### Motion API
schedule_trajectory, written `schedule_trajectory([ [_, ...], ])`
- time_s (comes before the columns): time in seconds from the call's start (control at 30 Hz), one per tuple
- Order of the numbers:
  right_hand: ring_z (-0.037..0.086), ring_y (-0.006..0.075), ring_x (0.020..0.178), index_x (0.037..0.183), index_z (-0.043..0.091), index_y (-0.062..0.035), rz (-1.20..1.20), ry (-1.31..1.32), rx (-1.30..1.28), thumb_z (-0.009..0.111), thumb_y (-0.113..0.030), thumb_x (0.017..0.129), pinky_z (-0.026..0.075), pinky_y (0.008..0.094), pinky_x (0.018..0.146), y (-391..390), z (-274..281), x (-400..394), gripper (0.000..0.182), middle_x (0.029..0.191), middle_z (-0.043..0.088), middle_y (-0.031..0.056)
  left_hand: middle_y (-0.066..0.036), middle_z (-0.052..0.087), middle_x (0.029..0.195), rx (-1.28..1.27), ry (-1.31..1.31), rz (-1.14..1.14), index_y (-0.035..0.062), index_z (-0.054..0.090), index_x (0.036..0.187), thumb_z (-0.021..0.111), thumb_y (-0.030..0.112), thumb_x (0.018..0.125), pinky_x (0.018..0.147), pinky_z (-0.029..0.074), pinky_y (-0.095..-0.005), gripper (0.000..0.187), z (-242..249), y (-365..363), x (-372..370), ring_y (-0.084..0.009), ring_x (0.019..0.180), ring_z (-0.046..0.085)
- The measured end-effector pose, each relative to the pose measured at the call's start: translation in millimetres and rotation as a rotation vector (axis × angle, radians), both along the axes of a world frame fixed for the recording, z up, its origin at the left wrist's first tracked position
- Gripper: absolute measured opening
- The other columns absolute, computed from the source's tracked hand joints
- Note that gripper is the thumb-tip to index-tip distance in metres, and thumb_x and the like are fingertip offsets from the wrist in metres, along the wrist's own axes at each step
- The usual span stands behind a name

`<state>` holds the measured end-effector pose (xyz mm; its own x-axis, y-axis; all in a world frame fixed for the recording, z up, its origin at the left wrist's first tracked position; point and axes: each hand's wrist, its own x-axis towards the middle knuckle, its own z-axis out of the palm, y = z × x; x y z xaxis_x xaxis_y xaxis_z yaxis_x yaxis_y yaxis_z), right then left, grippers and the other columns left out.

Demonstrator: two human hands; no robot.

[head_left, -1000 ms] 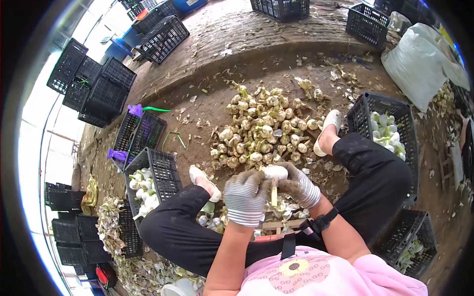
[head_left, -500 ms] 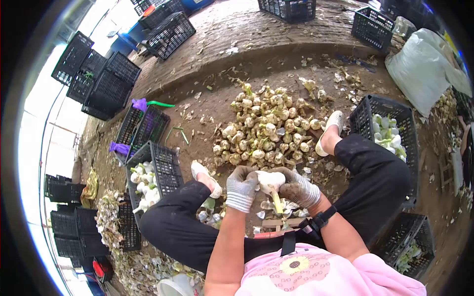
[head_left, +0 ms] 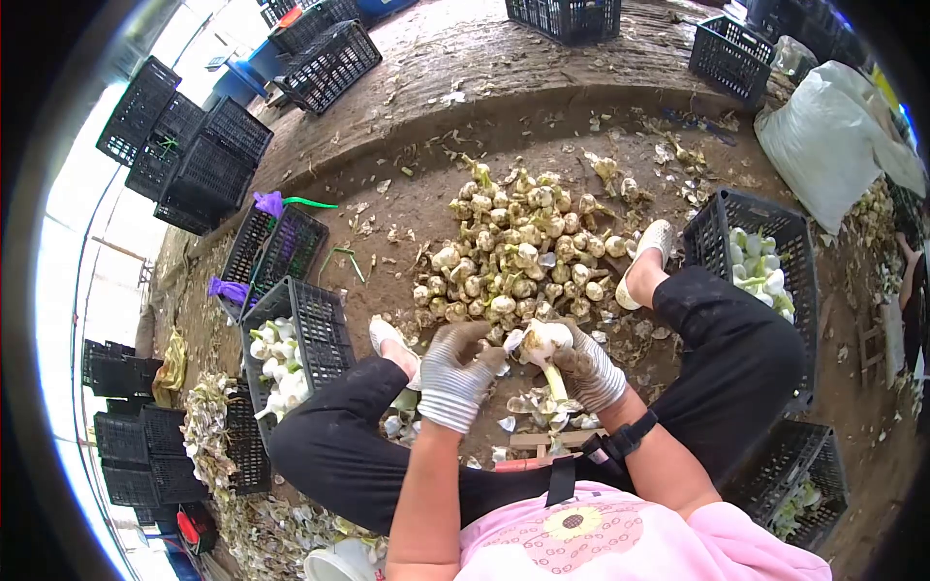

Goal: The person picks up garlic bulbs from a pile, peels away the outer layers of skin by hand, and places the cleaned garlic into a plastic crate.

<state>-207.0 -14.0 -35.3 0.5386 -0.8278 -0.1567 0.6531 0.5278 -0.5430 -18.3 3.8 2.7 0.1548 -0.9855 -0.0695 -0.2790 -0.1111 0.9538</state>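
A white garlic bulb (head_left: pixel 544 341) with a green stem hangs stem-down in my right hand (head_left: pixel 589 366), which wears a dirty grey glove and has its fingers around the bulb's right side. To its left, my left hand (head_left: pixel 457 370), gloved too, is a little apart from the bulb with thumb and fingers spread. A loose piece of pale skin stands out at the bulb's left side. Beyond the hands a heap of unpeeled garlic (head_left: pixel 523 247) lies on the soil. Peeled skins (head_left: pixel 542 405) lie below the bulb, between my legs.
Black crates with white bulbs stand at left (head_left: pixel 325 334) and right (head_left: pixel 756 218). Another crate (head_left: pixel 809 484) holds green scraps at lower right. A white sack (head_left: pixel 823 140) leans at upper right. A white bucket (head_left: pixel 334 564) stands at the bottom, near heaped skins (head_left: pixel 208 426).
My left hand has let go of the bulb, moved left and opened. The bulb has shifted slightly right in my right hand, and a flap of skin now stands out from it.
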Motion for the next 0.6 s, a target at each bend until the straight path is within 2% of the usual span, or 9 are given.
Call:
schedule_trajectory([
  [0.07, 0.059, 0.0203, 0.092, 0.12, 0.04, -0.0065, -0.027, 0.027, 0.041, 0.074, -0.029, 0.071, 0.053, 0.0338, 0.077, 0.9, -4.0, 1.2, 0.064, 0.108, 0.054, 0.0103, -0.007, 0.059, 0.09, -0.183, -0.329, -0.038, -0.0001, 0.063, 0.094, 0.07, 0.002, 0.07, 0.064, 0.049, -0.0239, 0.025, 14.1, 5.0, -16.2, -0.0132, 0.075, 0.059],
  [0.1, 0.058, 0.019, 0.092, 0.12, 0.04, -0.0077, -0.06, 0.044, 0.007, 0.073, -0.028, 0.072, 0.053, 0.0317, 0.077, 2.9, -19.6, 3.7, 0.062, 0.107, 0.054, 0.0094, -0.009, 0.059, 0.094, -0.154, -0.329, -0.025, 0.0016, 0.065, 0.091, 0.071, 0.005, 0.068, 0.064, 0.049, -0.025, 0.025, 23.9, 7.1, -27.3, -0.0151, 0.077, 0.059],
  [0.13, 0.057, 0.0155, 0.089, 0.118, 0.041, -0.0087, -0.053, 0.226, -0.023, 0.074, -0.028, 0.072, 0.051, 0.0278, 0.074, 2.1, -16.6, 2.9, 0.059, 0.106, 0.054, 0.0077, -0.011, 0.059, 0.091, -0.248, -0.471, -0.051, 0.0021, 0.065, 0.091, 0.072, 0.007, 0.067, 0.064, 0.049, -0.0283, 0.025, 21.9, 5.6, -32.0, -0.0199, 0.076, 0.06],
  [0.2, 0.054, 0.0118, 0.085, 0.114, 0.043, -0.0084, -0.071, 0.3, -0.11, 0.075, -0.024, 0.071, 0.049, 0.0244, 0.071, 2.4, -17.5, 2.0, 0.056, 0.101, 0.054, 0.006, -0.012, 0.061, 0.084, -0.365, -0.583, -0.065, 0.0037, 0.065, 0.087, 0.07, 0.007, 0.067, 0.063, 0.049, -0.0324, 0.021, 17.0, 2.5, -37.5, -0.0256, 0.074, 0.06],
  [0.3, 0.052, 0.0102, 0.084, 0.11, 0.044, -0.0077, -0.092, 0.355, -0.135, 0.076, -0.021, 0.069, 0.046, 0.023, 0.069, 3.4, -22.2, 1.6, 0.054, 0.099, 0.054, 0.0048, -0.011, 0.061, 0.077, -0.473, -0.711, -0.074, 0.0043, 0.064, 0.082, 0.067, 0.005, 0.068, 0.062, 0.049, -0.0347, 0.014, 16.5, 2.9, -42.6, -0.0282, 0.071, 0.06],
  [0.4, 0.053, 0.0114, 0.084, 0.109, 0.044, -0.0072, -0.086, 0.323, -0.15, 0.075, -0.018, 0.068, 0.047, 0.0246, 0.069, 4.6, -17.7, -1.4, 0.052, 0.098, 0.054, 0.0048, -0.012, 0.061, 0.076, -0.469, -0.668, -0.1, 0.0053, 0.062, 0.077, 0.065, 0.002, 0.067, 0.061, 0.049, -0.0354, 0.011, 18.4, 0.2, -40.9, -0.03, 0.068, 0.059],
  [0.43, 0.054, 0.0129, 0.084, 0.11, 0.045, -0.0074, -0.064, 0.327, -0.165, 0.077, -0.019, 0.068, 0.048, 0.0263, 0.07, 3.2, -17.0, -1.6, 0.054, 0.099, 0.055, 0.0056, -0.01, 0.063, 0.076, -0.479, -0.696, -0.126, 0.004, 0.06, 0.077, 0.063, 0.001, 0.071, 0.059, 0.049, -0.0321, 0.007, 15.4, -1.2, -38.3, -0.0229, 0.064, 0.06],
  [0.53, 0.055, 0.0145, 0.087, 0.113, 0.044, -0.008, -0.032, 0.09, -0.09, 0.078, -0.022, 0.066, 0.048, 0.0275, 0.074, 8.1, -3.3, -3.4, 0.06, 0.1, 0.054, 0.0062, -0.006, 0.062, 0.076, 0.036, 0.236, 0.004, 0.0022, 0.059, 0.081, 0.06, 0.002, 0.077, 0.058, 0.048, -0.0266, 0.004, 11.8, -2.4, -35.6, -0.0131, 0.064, 0.058],
  [0.6, 0.054, 0.0172, 0.095, 0.118, 0.043, -0.0082, 0.061, -0.01, -0.067, 0.079, -0.024, 0.065, 0.049, 0.0309, 0.078, 7.5, -4.4, -6.7, 0.065, 0.104, 0.054, 0.0071, -0.002, 0.058, 0.073, 0.073, 0.436, 0.044, -0.0004, 0.057, 0.082, 0.059, 0.004, 0.08, 0.055, 0.043, -0.0207, 0.005, 3.6, -3.4, -28.3, -0.0056, 0.062, 0.049],
])
